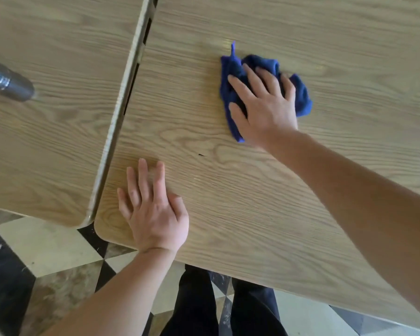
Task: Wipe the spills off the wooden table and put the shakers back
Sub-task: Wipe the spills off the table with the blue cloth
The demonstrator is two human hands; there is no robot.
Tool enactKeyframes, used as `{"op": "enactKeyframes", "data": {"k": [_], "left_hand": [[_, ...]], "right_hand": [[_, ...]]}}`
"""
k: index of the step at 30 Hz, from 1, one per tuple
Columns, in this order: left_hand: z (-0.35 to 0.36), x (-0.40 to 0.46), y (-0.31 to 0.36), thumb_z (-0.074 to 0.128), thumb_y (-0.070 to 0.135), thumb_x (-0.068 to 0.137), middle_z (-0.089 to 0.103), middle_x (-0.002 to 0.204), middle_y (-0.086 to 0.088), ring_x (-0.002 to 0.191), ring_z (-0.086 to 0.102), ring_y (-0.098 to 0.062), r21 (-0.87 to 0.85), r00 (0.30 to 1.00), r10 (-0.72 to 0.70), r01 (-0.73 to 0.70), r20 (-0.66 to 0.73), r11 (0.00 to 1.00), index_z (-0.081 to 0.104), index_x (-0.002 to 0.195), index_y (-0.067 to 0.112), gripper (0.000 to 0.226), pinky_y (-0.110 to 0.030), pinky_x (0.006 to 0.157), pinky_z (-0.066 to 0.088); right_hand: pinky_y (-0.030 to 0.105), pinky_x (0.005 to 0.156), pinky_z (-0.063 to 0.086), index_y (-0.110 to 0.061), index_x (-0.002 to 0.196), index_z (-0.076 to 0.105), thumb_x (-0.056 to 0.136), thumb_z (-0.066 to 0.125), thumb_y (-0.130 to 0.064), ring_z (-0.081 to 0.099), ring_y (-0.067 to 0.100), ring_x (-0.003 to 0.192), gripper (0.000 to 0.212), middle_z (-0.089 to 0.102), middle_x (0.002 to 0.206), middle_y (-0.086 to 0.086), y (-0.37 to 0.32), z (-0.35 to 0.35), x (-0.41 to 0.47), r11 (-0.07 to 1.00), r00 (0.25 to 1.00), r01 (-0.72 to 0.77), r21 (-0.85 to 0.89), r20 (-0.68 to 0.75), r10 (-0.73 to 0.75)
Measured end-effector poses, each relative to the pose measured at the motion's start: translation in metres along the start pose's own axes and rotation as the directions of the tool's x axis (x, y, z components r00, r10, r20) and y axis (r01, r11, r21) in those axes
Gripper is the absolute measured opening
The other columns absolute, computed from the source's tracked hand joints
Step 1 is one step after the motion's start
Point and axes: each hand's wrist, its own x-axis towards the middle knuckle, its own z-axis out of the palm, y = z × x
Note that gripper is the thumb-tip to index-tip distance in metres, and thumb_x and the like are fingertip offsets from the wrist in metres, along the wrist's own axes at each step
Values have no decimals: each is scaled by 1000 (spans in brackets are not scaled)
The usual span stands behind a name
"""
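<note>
A crumpled blue cloth (301, 98) lies on the wooden table (228, 190), a little beyond its middle. My right hand (264, 103) presses flat on the cloth with the fingers spread and straight. My left hand (153, 212) rests palm down on the bare wood near the table's front left corner, fingers straight. A dark shaker (7, 81) with a shiny band lies blurred at the left edge of the view, on the neighbouring table. A small dark speck (201, 155) sits on the wood between my hands.
A second wooden table (58, 117) stands to the left, with a narrow gap (131, 93) between the two. Below the front edge are a tiled floor (46, 251) in black, cream and brown, and my dark trouser legs (204, 306).
</note>
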Motion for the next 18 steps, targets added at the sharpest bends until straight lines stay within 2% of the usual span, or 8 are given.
{"op": "enactKeyframes", "data": {"k": [3, 6, 8, 12, 18], "left_hand": [[0, 0, 0, 27, 35, 86, 15, 167, -3, 156, 6, -25, -2, 1000, -1, 1, 1, 1000, 24, 154, 30, 69, -55, 124, 8], [-1, 1, 0, 26, 35, 85, 15, 167, -3, 156, 6, -25, 2, 1000, -2, 2, 8, 1000, 24, 154, 30, 69, -55, 124, 7], [-1, 0, 0, 26, 35, 85, 15, 167, -2, 156, 6, -25, 4, 1000, -4, 4, 13, 1000, 25, 154, 30, 69, -55, 124, 7], [-1, -1, 1, 29, 33, 87, 17, 167, -2, 156, 8, -24, -7, 1000, -20, 20, -3, 1000, 26, 154, 31, 67, -56, 123, 10], [-1, -2, 2, 33, 29, 88, 16, 167, 0, 156, 7, -23, -42, 1000, -28, 27, -7, 999, 29, 152, 30, 64, -56, 123, 9]], "right_hand": [[59, 119, 7, -31, 152, 35, 99, 29, -53, 21, 28, 149, 58, 26, 164, 2, -49, 6, 38, 960, 965, -263, 93, 7, 264], [59, 119, 4, -25, 153, 35, 98, 31, -53, 19, 29, 150, 61, 23, 164, 6, -86, 10, 49, 927, 936, -351, 133, 14, 353], [60, 118, 5, -25, 152, 37, 98, 34, -51, 22, 29, 149, 60, 27, 163, 6, -103, 12, 40, 940, 951, -307, 151, 5, 309], [60, 119, 7, -26, 150, 41, 99, 38, -47, 25, 25, 148, 54, 32, 161, 3, -121, 13, -13, 972, 993, -116, 204, 13, 116], [61, 119, 9, -31, 151, 36, 100, 38, -49, 24, 22, 149, 54, 26, 163, -3, -99, 4, -120, 975, 989, -123, 184, 109, 104]]}}
